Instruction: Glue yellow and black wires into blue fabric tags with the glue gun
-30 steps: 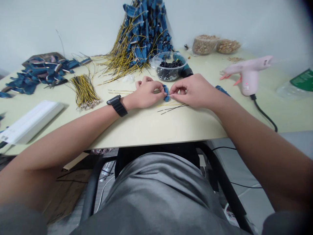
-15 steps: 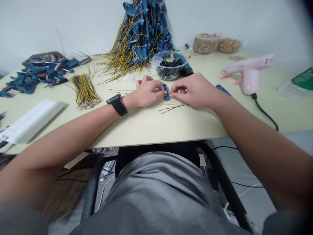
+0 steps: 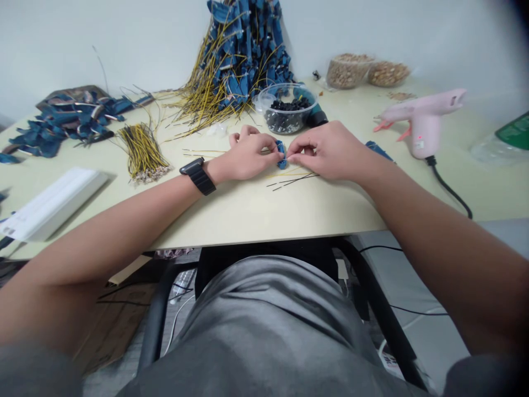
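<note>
Between my hands is a small blue piece (image 3: 281,154), pinched at its left side by my left hand (image 3: 253,158), which wears a black watch. From the right, my right hand (image 3: 326,151) has thumb and forefinger pressed together at the piece's edge; what they pinch is too small to make out. Thin yellow and black wires (image 3: 293,181) lie on the table under my right hand. More wire ends (image 3: 202,153) stick out left of my left hand. Just behind my hands stands a clear round tub (image 3: 288,118) with small black parts in it.
A tall heap of blue pieces with yellow wires (image 3: 248,60) stands at the back. On the left lie a wire bundle (image 3: 144,149), more blue pieces (image 3: 61,121) and a white box (image 3: 53,204). A pink glue gun (image 3: 425,124) with a cord stands at right, bags of nuts (image 3: 349,71) behind.
Both hands keep almost the same pose around the small blue piece. The view has shifted very slightly.
</note>
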Demonstrator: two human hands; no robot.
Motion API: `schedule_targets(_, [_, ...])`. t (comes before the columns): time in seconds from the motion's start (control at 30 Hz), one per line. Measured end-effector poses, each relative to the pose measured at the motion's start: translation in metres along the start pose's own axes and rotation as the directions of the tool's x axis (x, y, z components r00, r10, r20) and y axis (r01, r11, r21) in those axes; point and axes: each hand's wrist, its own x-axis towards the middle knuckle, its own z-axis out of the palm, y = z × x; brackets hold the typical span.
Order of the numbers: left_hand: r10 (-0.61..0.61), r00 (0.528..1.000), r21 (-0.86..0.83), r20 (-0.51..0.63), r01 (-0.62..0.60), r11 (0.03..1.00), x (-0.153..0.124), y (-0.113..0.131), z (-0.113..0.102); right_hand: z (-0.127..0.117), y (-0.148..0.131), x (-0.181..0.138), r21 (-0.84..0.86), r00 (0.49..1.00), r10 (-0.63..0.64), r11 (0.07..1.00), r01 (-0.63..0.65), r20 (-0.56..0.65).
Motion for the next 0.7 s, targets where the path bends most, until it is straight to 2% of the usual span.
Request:
schedule_targets(0.27, [0.009, 1.0, -0.015, -0.006, -0.01, 1.0, 0.0, -0.001, 0.001, 0.004, 0.005, 0.0, 0.015, 0.999, -0.046, 0.999, 0.046, -0.019])
schedule_targets(0.5, [-0.017, 1.0, 0.024, 0.006, 0.017, 1.0, -0.001, 0.002, 0.0, 0.011, 0.017, 0.0, -0.086, 0.985, -0.169, 0.983, 0.165, -0.04])
schedule_targets(0.7, [-0.028, 1.0, 0.027, -0.007, 0.028, 0.999, -0.003, 0.005, 0.0, 0.01, 0.014, -0.001, -0.125, 0.988, -0.148, 0.982, 0.143, -0.032])
